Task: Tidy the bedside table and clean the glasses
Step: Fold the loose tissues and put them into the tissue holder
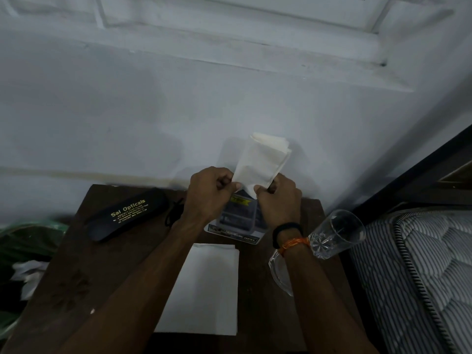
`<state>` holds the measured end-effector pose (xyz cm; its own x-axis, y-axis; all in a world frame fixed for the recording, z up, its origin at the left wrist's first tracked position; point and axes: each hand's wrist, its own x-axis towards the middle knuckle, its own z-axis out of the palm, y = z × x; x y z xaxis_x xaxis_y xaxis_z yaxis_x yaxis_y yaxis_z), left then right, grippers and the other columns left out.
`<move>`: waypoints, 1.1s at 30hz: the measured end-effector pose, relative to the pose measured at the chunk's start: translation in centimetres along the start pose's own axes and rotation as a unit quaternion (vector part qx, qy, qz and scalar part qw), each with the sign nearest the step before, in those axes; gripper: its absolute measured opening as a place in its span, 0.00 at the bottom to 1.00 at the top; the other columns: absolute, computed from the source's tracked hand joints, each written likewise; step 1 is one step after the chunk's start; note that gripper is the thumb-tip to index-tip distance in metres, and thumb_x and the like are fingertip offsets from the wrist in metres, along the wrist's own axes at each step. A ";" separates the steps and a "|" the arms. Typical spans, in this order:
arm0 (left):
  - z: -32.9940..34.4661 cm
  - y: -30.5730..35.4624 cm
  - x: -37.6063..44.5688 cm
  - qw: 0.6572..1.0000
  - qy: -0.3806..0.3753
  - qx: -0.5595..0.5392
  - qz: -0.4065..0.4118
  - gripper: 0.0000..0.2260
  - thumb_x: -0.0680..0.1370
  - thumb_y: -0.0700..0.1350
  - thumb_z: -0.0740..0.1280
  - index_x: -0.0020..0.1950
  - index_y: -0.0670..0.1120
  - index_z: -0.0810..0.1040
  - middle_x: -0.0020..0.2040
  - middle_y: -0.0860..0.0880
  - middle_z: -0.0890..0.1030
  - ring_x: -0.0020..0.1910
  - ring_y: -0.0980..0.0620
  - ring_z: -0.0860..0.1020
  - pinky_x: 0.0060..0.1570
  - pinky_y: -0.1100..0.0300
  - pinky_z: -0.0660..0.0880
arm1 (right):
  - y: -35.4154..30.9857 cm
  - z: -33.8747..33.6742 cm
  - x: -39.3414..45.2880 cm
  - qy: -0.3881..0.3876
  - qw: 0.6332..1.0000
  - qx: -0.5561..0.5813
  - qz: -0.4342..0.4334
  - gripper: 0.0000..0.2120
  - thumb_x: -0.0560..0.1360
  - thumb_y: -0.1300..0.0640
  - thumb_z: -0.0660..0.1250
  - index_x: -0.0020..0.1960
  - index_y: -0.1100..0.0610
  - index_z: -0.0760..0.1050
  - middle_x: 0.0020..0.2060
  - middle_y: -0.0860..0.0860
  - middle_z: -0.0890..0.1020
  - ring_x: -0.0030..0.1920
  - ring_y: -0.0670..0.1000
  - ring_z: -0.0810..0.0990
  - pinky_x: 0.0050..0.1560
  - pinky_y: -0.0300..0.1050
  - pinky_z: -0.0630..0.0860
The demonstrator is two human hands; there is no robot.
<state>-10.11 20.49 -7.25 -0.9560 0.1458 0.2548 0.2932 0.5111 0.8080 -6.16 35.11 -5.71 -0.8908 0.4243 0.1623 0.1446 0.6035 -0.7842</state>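
Nearest, a white napkin [204, 287] lies flat on the dark bedside table [76, 277]. Beyond it, the left hand [208, 192] and right hand [277, 198] both pinch a folded tissue [260, 162] above the table's far edge. A black glasses case [127, 213] lies far left.

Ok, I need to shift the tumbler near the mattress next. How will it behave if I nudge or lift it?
The tumbler looks like clear glass, so probably fragile and slick to grip. It stands near the table edge beside the mattress, so a nudge might send it off. Its tall shape could tip easily.
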 end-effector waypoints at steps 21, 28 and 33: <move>0.9 -1.1 0.0 0.993 0.018 0.105 0.046 0.08 0.72 0.47 0.73 0.40 0.46 0.76 0.35 0.50 0.80 0.36 0.48 0.75 0.42 0.48 0.76 | 0.4 1.4 -0.2 0.017 0.989 -0.139 -0.055 0.09 0.71 0.58 0.72 0.51 0.59 0.81 0.48 0.56 0.86 0.48 0.57 0.83 0.49 0.45 0.78; 0.9 -1.0 0.0 0.994 0.025 0.102 0.032 0.10 0.71 0.46 0.74 0.35 0.47 0.74 0.32 0.51 0.78 0.34 0.49 0.75 0.38 0.50 0.75 | 0.2 1.0 0.0 -0.008 0.991 -0.127 -0.049 0.07 0.72 0.53 0.71 0.46 0.57 0.82 0.44 0.54 0.86 0.45 0.55 0.84 0.42 0.38 0.73; 0.8 -1.1 0.1 0.995 0.024 0.092 0.019 0.12 0.70 0.47 0.75 0.32 0.46 0.75 0.30 0.51 0.78 0.32 0.51 0.75 0.38 0.53 0.75 | -0.3 -0.2 0.8 0.031 0.991 -0.127 -0.039 0.10 0.71 0.51 0.71 0.48 0.56 0.82 0.45 0.52 0.86 0.47 0.55 0.83 0.44 0.37 0.71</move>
<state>-10.55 20.63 -8.48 -0.9410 0.1303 0.3124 0.3186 0.6527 0.6874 -6.85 35.43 -5.19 -0.8769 0.4057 0.2579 0.1881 0.7832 -0.5926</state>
